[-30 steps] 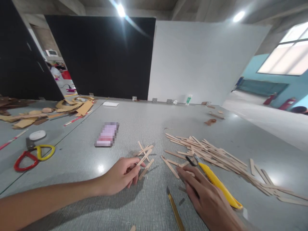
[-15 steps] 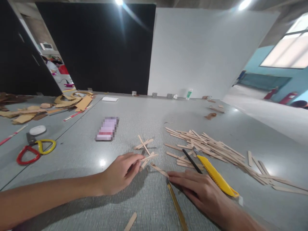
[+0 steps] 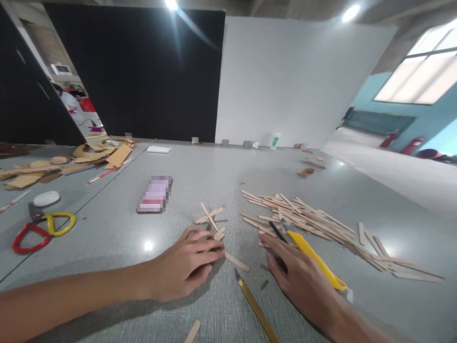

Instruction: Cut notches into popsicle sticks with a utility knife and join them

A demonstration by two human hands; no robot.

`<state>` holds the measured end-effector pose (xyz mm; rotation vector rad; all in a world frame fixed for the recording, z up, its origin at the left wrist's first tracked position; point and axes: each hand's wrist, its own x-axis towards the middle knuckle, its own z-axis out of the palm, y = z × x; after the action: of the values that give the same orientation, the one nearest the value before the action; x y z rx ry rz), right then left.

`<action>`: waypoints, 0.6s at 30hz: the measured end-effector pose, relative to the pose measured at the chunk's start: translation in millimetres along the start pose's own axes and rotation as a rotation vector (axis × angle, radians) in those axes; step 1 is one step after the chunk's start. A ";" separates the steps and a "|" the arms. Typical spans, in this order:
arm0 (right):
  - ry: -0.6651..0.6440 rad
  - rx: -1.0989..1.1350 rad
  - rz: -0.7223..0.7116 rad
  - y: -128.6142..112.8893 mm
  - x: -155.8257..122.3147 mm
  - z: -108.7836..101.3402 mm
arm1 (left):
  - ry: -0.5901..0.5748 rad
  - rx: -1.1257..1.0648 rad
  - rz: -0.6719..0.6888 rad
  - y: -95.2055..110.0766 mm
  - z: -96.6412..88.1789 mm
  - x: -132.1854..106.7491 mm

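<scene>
My left hand [image 3: 194, 262] lies low over the table with its fingers stretched forward and the thumb apart. Its fingertips rest at one end of a wooden craft stick [image 3: 237, 262]. Just beyond them are crossed craft sticks [image 3: 210, 216], partly hidden by the hand. My right hand [image 3: 298, 274] is open, with its fingers reaching over loose sticks beside a black pen-like tool [image 3: 278, 232] and a yellow utility knife [image 3: 316, 259]. Between my hands lies a slim gold-coloured tool [image 3: 257, 309] with a dark pointed tip.
A pile of craft sticks [image 3: 317, 219] spreads across the right side. Left of my hands are a phone [image 3: 155, 194], scissors [image 3: 46, 228] with red and yellow handles, and a white mouse [image 3: 46, 198]. Cardboard scraps [image 3: 94, 152] lie farther back. Upright panels [image 3: 278, 81] line the far edge.
My left hand has let go of the stick it pinched and now spreads over the sticks. My right hand has left the small stick and shifted forward and right, towards the pile.
</scene>
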<state>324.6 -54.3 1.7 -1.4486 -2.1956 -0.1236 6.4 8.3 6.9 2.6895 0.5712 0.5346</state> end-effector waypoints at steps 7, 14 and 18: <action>0.030 -0.015 0.042 -1.0 -0.5 -1.4 | 0.237 0.152 -0.237 -11.7 18.8 -2.0; -0.051 0.019 -0.015 -2.2 2.5 -6.3 | 0.354 0.253 -0.373 -19.0 26.9 -3.4; -0.067 0.000 -0.024 -3.8 -4.9 -11.5 | 0.358 0.214 -0.362 -18.3 25.2 -4.1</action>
<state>326.8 -64.0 10.2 -1.4460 -2.2671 -0.0848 7.8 16.1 -23.5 2.5989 1.2471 0.8974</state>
